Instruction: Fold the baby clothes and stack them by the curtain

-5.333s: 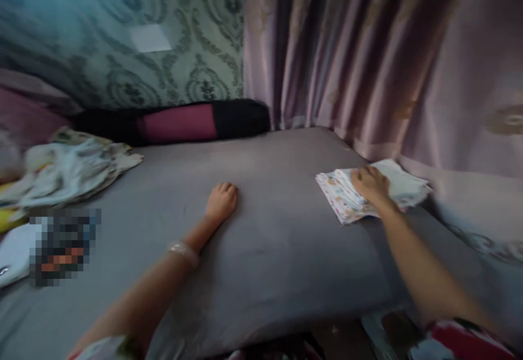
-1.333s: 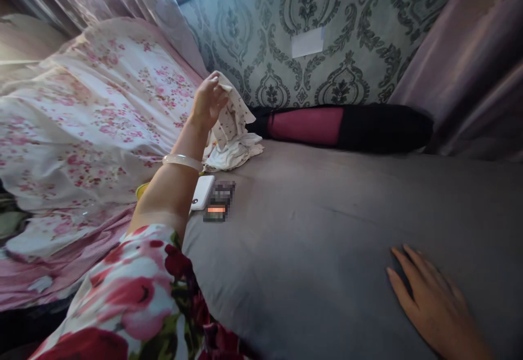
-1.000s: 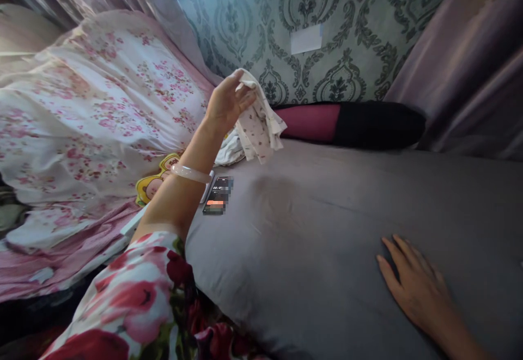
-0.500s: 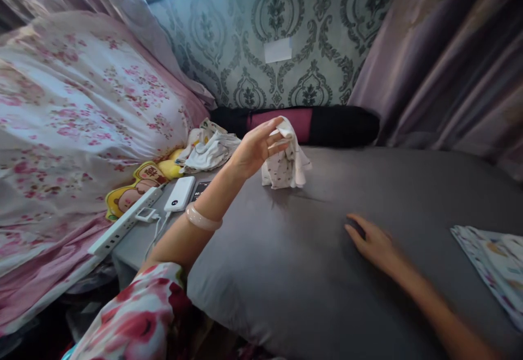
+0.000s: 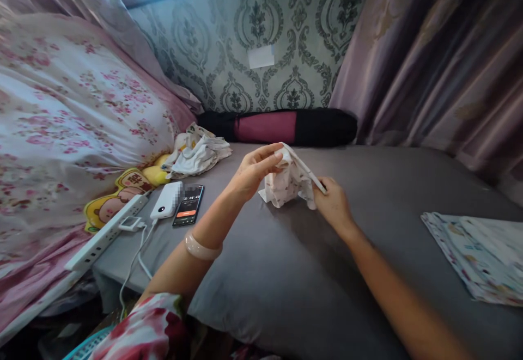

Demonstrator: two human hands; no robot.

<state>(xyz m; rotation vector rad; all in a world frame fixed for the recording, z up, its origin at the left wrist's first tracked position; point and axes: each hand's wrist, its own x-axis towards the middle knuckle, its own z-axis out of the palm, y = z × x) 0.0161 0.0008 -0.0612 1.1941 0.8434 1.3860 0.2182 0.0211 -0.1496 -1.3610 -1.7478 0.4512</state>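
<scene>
A small white cloth piece with a fine dark print [image 5: 283, 187] hangs between my hands above the grey bedsheet [image 5: 261, 256]; whether it is a garment I cannot tell. My left hand [image 5: 258, 170] pinches its upper left part, fingers closed on the fabric. On the other side, my right hand [image 5: 333, 203] grips a stretched edge of the same cloth, its fingers mostly hidden behind the hand. The lower part of the cloth droops close to the sheet.
Folded patterned cloths [image 5: 478, 256] lie at the right. Crumpled white cloths [image 5: 200, 156] are at the back left, near a yellow plush [image 5: 108, 205]. A phone [image 5: 188, 205], a power bank [image 5: 166, 199] and a power strip [image 5: 108, 232] line the left edge. A black-and-maroon bolster [image 5: 265, 127] lies along the wall.
My right hand has moved up and left from over the sheet and taken hold of the cloth's edge. My left hand is slightly lower, and the cloth is now stretched between both.
</scene>
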